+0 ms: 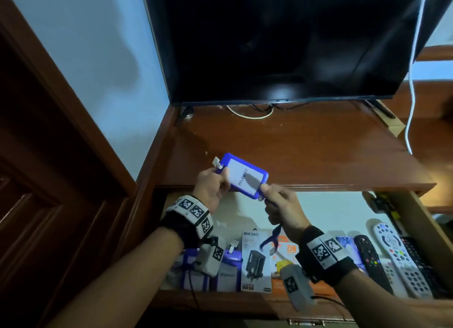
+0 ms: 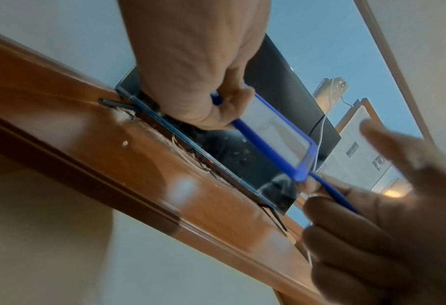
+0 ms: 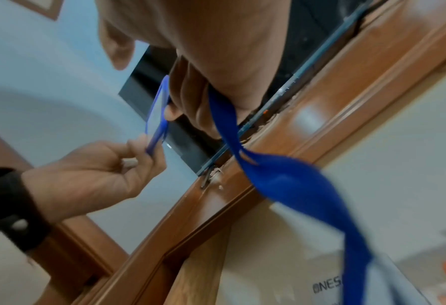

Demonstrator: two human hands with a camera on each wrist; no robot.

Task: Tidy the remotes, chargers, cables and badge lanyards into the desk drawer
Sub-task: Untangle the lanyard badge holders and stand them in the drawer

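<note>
Your left hand (image 1: 212, 189) pinches the clip end of the blue badge holder (image 1: 241, 175), thumb on top and fingers curled under its edge. Your right hand (image 1: 282, 206) pinches the opposite corner of the holder, with the other fingers curled round the blue lanyard strap (image 3: 282, 179).

The holder is in the air, tilted, over the front edge of the desk top (image 1: 294, 151) and above the open drawer (image 1: 343, 210). Its white card reads "PELAWAT". The strap runs down out of your right fist and hangs in a twisted loop over the drawer contents; its lower end is blurred in the right wrist view.

In the drawer:
- 2 more blue badge holders (image 1: 208, 271) at the left
- A ONESAM charger box (image 1: 256, 261) next to them, beside an orange box (image 1: 286, 251)
- Several remotes (image 1: 397, 254) side by side at the right, some black, some white

A TV (image 1: 282, 40) stands at the back of the desk, and a white cable (image 1: 411, 87) hangs down past its right side.
</note>
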